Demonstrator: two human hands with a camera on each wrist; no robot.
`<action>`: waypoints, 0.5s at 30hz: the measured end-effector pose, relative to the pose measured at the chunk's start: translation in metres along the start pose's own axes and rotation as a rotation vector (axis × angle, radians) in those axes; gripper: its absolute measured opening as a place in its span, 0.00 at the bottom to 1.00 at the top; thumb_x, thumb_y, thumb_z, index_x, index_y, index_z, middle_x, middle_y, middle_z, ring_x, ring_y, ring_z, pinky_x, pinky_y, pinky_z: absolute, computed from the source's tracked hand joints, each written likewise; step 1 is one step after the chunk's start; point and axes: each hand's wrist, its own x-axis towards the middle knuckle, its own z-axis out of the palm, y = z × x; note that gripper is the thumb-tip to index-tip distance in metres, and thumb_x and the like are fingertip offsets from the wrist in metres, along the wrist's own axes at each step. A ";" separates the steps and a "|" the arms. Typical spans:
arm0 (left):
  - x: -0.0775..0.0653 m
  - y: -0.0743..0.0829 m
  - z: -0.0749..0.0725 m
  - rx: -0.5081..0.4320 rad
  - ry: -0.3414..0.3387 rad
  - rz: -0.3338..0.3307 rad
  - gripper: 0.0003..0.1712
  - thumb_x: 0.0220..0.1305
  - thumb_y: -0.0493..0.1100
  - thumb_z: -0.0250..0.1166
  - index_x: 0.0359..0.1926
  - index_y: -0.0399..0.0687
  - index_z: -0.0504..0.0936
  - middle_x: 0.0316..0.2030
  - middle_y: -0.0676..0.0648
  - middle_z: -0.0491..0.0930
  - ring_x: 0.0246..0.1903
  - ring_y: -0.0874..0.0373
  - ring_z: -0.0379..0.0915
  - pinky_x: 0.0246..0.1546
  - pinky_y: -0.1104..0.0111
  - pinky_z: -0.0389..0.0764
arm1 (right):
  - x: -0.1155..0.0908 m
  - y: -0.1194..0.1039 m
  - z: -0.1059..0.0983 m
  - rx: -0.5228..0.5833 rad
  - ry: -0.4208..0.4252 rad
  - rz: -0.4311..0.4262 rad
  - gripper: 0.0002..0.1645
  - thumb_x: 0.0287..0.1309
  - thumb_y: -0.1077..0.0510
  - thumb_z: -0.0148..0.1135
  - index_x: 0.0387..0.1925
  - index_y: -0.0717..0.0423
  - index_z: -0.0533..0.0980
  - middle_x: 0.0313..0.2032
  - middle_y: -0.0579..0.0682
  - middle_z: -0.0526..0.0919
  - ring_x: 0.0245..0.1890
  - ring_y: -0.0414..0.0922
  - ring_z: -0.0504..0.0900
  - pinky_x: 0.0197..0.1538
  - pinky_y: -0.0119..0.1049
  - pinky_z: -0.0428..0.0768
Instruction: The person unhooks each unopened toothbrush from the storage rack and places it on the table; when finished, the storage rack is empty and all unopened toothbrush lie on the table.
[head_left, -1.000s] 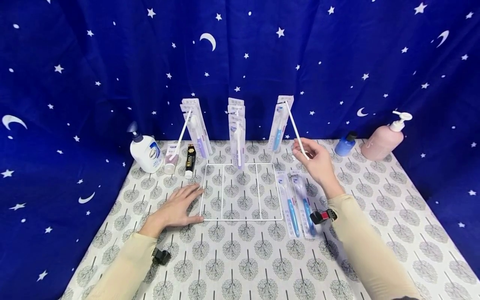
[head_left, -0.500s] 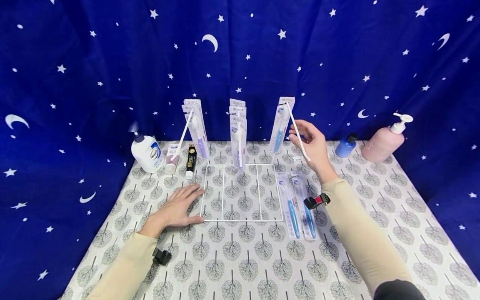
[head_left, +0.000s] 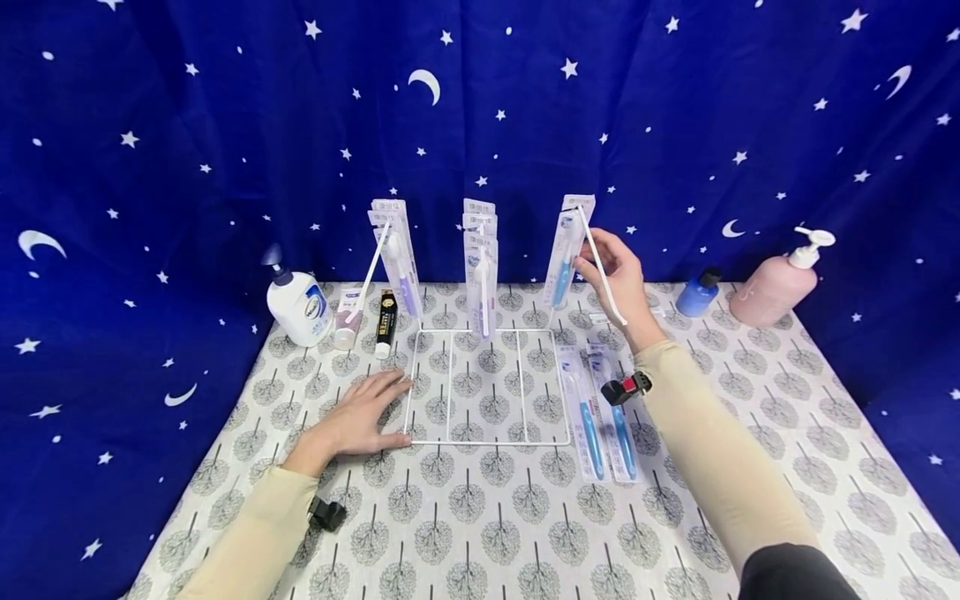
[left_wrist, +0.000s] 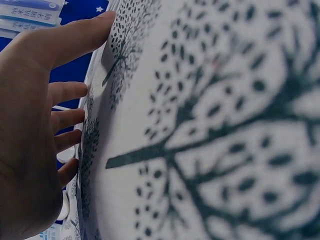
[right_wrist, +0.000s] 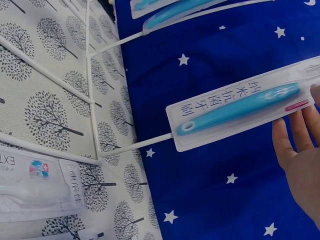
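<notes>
right of upper centre, the right hand (head_left: 626, 282) was at the near-upright toothbrush pack (head_left: 566, 254), on its right edge, whether pinching unclear.

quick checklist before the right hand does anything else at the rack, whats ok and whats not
1. Left hand at the left edge of the rack base: ok.
2. Rack base lying flat on the tablecloth: ok.
3. Blue toothbrush pack hanging on the right hook: ok.
4. Right hand free of that pack: cannot tell; fingers and thumb are at its edge, but contact is unclear.
5. Both packs in front of the right forearm, beside the base, hung up: not ok, they lie on the table.
6. Small blue bottle apart from the right hand: ok.
</notes>
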 end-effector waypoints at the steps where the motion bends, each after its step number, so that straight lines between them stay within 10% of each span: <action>1: 0.000 0.000 0.000 0.001 -0.001 -0.002 0.54 0.46 0.76 0.55 0.69 0.56 0.52 0.71 0.47 0.46 0.69 0.47 0.42 0.66 0.45 0.48 | 0.001 0.004 0.000 0.001 0.004 0.009 0.25 0.50 0.70 0.62 0.53 0.58 0.72 0.36 0.47 0.81 0.40 0.42 0.78 0.44 0.24 0.77; 15: 0.001 -0.001 0.001 0.005 0.016 0.019 0.54 0.46 0.75 0.56 0.69 0.54 0.53 0.71 0.47 0.46 0.69 0.46 0.43 0.66 0.44 0.47 | 0.002 0.021 0.002 0.005 0.031 0.031 0.21 0.50 0.67 0.64 0.48 0.54 0.76 0.28 0.42 0.82 0.26 0.37 0.77 0.31 0.26 0.79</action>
